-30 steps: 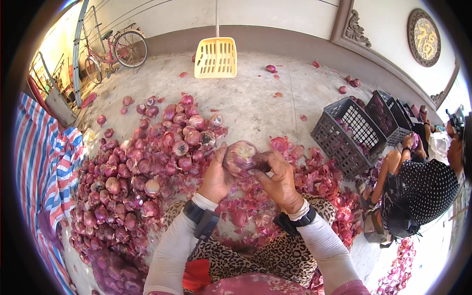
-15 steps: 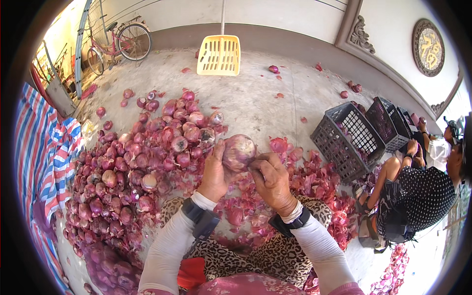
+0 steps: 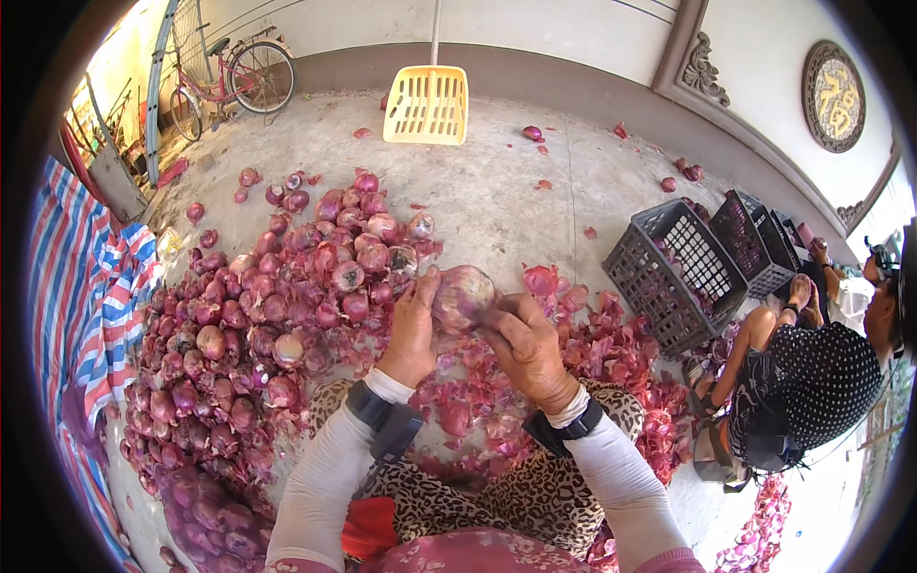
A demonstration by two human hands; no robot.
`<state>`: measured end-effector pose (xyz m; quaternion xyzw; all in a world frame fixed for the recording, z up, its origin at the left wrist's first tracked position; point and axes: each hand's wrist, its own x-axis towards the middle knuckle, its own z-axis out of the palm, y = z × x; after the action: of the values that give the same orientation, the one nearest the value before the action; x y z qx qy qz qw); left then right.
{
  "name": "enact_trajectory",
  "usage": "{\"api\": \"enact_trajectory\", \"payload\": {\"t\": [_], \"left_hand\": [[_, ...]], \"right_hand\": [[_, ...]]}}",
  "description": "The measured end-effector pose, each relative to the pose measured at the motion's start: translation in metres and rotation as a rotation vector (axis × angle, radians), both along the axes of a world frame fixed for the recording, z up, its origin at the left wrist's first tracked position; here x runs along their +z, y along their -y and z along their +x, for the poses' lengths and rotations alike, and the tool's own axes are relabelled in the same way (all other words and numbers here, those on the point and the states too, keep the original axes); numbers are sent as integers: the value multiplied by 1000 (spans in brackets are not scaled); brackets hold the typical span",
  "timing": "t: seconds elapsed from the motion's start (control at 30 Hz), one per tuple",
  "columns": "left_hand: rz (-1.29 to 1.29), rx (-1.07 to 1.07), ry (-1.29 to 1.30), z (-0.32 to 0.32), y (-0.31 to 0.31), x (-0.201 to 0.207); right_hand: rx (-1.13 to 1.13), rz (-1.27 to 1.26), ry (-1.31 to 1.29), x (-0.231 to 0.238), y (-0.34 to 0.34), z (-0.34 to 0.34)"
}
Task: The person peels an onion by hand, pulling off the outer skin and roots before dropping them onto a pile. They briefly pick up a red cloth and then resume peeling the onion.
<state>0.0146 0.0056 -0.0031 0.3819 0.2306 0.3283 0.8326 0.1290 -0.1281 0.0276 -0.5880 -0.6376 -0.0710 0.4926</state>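
Note:
A large red onion [image 3: 464,296] with pale, streaked skin is held up in front of me, over the scattered skins. My left hand [image 3: 411,329] grips it from the left, thumb up along its side. My right hand [image 3: 525,349] is closed, its thumb and fingers pinched against the onion's lower right; whether a strip of skin is between them is hidden. To the left lies a big heap of red onions [image 3: 220,339], some with brown, dry outer skin. Loose onion skins [image 3: 611,353] cover the ground below and to the right of my hands.
Black plastic crates [image 3: 659,296] stand at right, near a seated person in a dotted shirt [image 3: 826,382]. A yellow slotted shovel [image 3: 426,107] leans at the far wall. A striped sheet [image 3: 81,286] edges the left; a bicycle [image 3: 229,81] stands behind. A few onions [image 3: 532,134] lie farther off.
The onion has turned slightly in my left hand and now shows a paler side. My right fingers have shifted a little left against it.

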Motion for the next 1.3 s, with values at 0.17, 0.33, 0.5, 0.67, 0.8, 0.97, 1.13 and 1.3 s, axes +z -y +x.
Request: {"api": "enact_trajectory", "payload": {"t": [0.17, 0.33, 0.5, 0.67, 0.8, 0.97, 1.13, 1.3], "left_hand": [[-13, -72, -58, 0, 2, 12], [100, -137, -120, -5, -2, 8], [46, -123, -154, -3, 1, 9], [-82, -147, -53, 0, 0, 9], [-50, -192, -93, -3, -1, 10], [29, -174, -185, -5, -1, 9], [-8, -175, -217, -4, -1, 7], [-64, -195, -202, -1, -1, 3]], "right_hand": [[43, -75, -7, 5, 5, 3], [123, -177, 12, 5, 10, 10], [181, -209, -54, 6, 13, 11], [156, -152, -73, 2, 13, 13], [151, -207, -105, 9, 14, 10], [222, -250, -48, -3, 12, 17], [226, -221, -119, 3, 12, 13], [212, -258, -74, 1, 16, 18]]}}
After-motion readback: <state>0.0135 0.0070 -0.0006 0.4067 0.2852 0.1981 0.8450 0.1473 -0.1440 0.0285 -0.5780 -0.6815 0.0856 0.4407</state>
